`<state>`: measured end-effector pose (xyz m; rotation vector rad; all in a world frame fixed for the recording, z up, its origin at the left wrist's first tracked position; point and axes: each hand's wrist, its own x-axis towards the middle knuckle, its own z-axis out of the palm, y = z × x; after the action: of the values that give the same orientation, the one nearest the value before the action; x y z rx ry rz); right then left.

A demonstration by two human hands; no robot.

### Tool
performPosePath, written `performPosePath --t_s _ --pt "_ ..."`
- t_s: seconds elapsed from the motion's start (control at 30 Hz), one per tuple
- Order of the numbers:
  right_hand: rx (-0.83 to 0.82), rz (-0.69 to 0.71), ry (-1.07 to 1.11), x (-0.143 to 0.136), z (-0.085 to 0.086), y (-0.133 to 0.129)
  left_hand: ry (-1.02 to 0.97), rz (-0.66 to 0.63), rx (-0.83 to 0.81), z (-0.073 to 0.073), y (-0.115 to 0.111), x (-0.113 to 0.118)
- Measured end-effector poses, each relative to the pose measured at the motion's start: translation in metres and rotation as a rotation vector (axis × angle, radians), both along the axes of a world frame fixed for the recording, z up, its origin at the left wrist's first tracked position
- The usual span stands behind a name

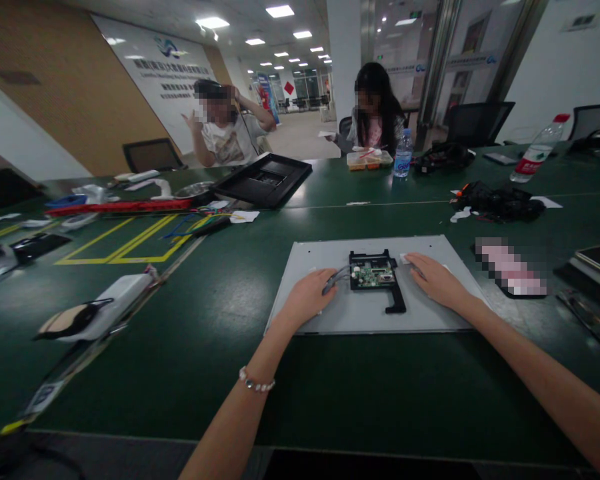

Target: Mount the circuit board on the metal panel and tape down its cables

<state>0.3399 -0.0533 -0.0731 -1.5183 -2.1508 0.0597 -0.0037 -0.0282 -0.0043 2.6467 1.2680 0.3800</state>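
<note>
A flat grey panel (320, 319) lies on the green table in front of me. At its middle sits a black plastic frame (396, 297) with a green circuit board (374, 276) in it. To the left of the board, my left hand (310, 293) has its fingers curled around a slim grey forked piece (336, 279), which reaches to the board's edge. Whether that piece is a tool or a cable I cannot tell. My right hand (437, 280) rests on the panel to the right of the frame, its fingers stretched out and apart. A white scrap (404, 259) shows by its fingertips.
A pixelated pink phone-shaped item (513, 267) lies right of the panel. Behind are a black frame (263, 180), two bottles (403, 157), a food box (369, 160) and black gear (500, 201). A white device (110, 310) lies left. Two people sit across the table.
</note>
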Motion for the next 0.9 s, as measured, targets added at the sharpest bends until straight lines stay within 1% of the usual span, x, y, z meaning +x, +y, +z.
performPosePath --t_s 0.17,0.37,0.5,0.77,0.9 --pt "-0.010 0.011 -0.032 0.003 0.006 0.004 0.008 0.009 -0.008 0.002 -0.002 0.001" --pt "-0.014 0.028 -0.087 0.004 0.018 0.018 0.016 0.011 -0.019 0.007 -0.005 0.002" --pt "-0.011 0.029 -0.112 -0.001 0.023 0.025 0.025 0.008 -0.014 0.008 -0.005 0.002" --pt "0.021 -0.001 -0.123 -0.008 0.035 0.029 0.040 0.009 -0.018 0.009 -0.005 0.002" --pt "0.052 -0.022 -0.104 -0.017 0.041 0.039 0.036 0.000 -0.007 0.007 -0.004 0.001"
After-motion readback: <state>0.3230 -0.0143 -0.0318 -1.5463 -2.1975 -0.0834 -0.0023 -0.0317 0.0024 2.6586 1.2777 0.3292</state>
